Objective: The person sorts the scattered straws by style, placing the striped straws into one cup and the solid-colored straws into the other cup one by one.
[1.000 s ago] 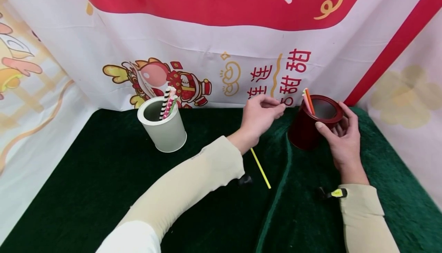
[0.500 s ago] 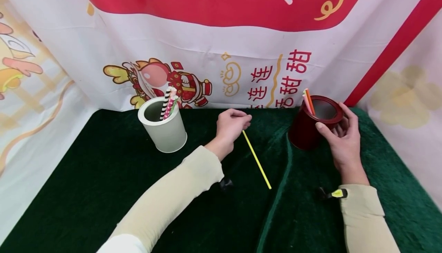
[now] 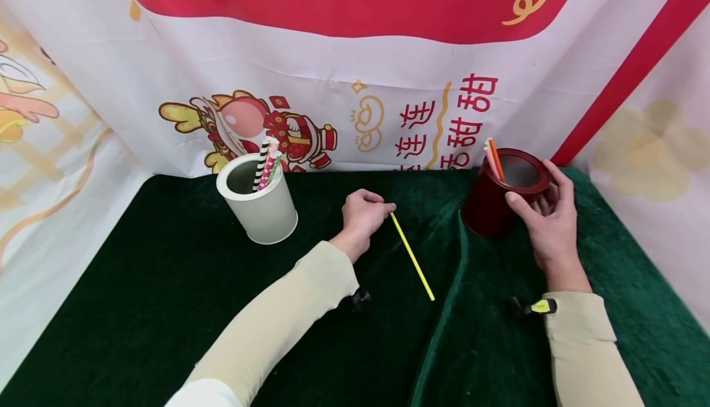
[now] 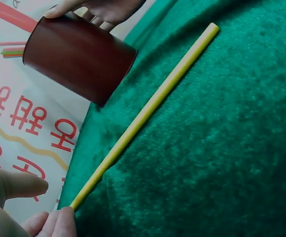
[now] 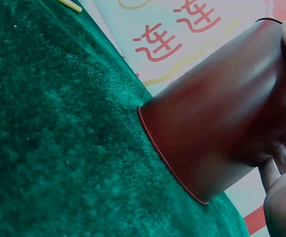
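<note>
A yellow straw (image 3: pixel 413 256) lies slantwise on the green cloth. At its far end is my left hand (image 3: pixel 363 214). In the left wrist view the fingertips (image 4: pixel 64 222) meet the straw's tip, while the thumb (image 4: pixel 27 184) stands apart from them. My right hand (image 3: pixel 554 228) holds the dark red cup (image 3: pixel 488 209) near its rim, thumb on the near side and fingers round the right side. The cup stands upright with a few straws (image 3: pixel 493 160), orange and pink among them, leaning at its left. In the right wrist view the cup wall (image 5: pixel 222 108) hides part of the fingers.
A white cup (image 3: pixel 266 213) with several patterned straws (image 3: pixel 267 166) stands left of my left hand. Behind the cloth-covered table (image 3: pixel 166 283) hangs a printed backdrop (image 3: pixel 310 61). A raised fold (image 3: pixel 452 302) runs through the cloth between the yellow straw and the dark red cup.
My left hand has come left and down from beside the dark red cup to the far end of the yellow straw. My right hand keeps its hold on the cup.
</note>
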Demonstrator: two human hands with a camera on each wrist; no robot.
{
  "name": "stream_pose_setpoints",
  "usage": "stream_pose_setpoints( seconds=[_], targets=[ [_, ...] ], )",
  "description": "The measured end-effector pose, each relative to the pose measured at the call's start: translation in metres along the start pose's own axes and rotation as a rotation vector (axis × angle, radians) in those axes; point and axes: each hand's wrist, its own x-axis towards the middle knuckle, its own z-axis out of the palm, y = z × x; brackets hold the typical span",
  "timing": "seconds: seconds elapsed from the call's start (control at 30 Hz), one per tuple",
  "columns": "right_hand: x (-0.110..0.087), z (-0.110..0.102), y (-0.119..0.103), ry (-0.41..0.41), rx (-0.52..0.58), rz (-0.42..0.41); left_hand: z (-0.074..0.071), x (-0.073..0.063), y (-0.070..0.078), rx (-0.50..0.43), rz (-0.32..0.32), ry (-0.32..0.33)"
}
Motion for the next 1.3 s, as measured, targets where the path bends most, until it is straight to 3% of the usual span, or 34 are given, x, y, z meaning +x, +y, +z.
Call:
stream_pose_setpoints(
  seconds=[0.2,0.53,0.77,1.1,1.3],
  targets=[
    [0.0,0.001,0.001,-0.002,0.002,-0.007,0.006,0.001,-0.001,0.094,-0.021,-0.003],
    [0.001,0.001,0.001,0.002,0.004,-0.008,0.029,0.041,-0.023,0.277,0.069,-0.013],
    [0.0,0.001,0.0,0.003,-0.016,0.001,0.038,0.067,-0.029,0.41,0.049,-0.04],
    [0.001,0.001,-0.002,0.003,-0.042,0.014,0.041,0.071,-0.025,0.477,0.018,-0.032],
    [0.001,0.001,0.0,0.007,-0.046,0.011,0.041,0.069,-0.027,0.473,0.05,-0.029]
  ],
)
